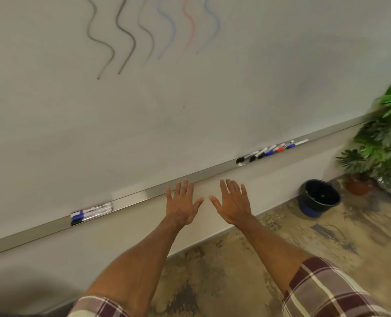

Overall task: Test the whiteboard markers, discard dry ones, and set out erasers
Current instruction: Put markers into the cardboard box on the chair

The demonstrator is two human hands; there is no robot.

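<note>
Whiteboard markers are sitting in two bunches on the brushed-metal ledge (144, 195) that runs along the bottom edge of the whiteboard (190, 99). The bigger bunch (272, 151) is strung out toward the ledge's right end: slim white barrels with black, blue and one red cap, lying roughly end to end and overlapping. The smaller bunch (91, 212) is toward the left end, a few barrels packed side by side with blue and black caps pointing left.

Both hands are out in front of the middle of the ledge, between the two bunches. The left hand (182, 205) is flat with fingers straight and spread, holding nothing; its fingertips line up with the ledge's front lip, but I can't tell if they actually touch it. The right hand (232, 202) is splayed the same way, also holding nothing, just below the ledge.

Up top the board has six wavy test lines (126, 35): three dark grey, then blue, red, blue, the coloured ones pretty faint.

On the mottled tan floor (212, 271) by the wall there's a round black bucket (319, 197) with a blue base, and next to it a leafy plant (384, 145) in a terracotta pot (359, 186). Plaid sleeves (327, 289), maroon and cream.
</note>
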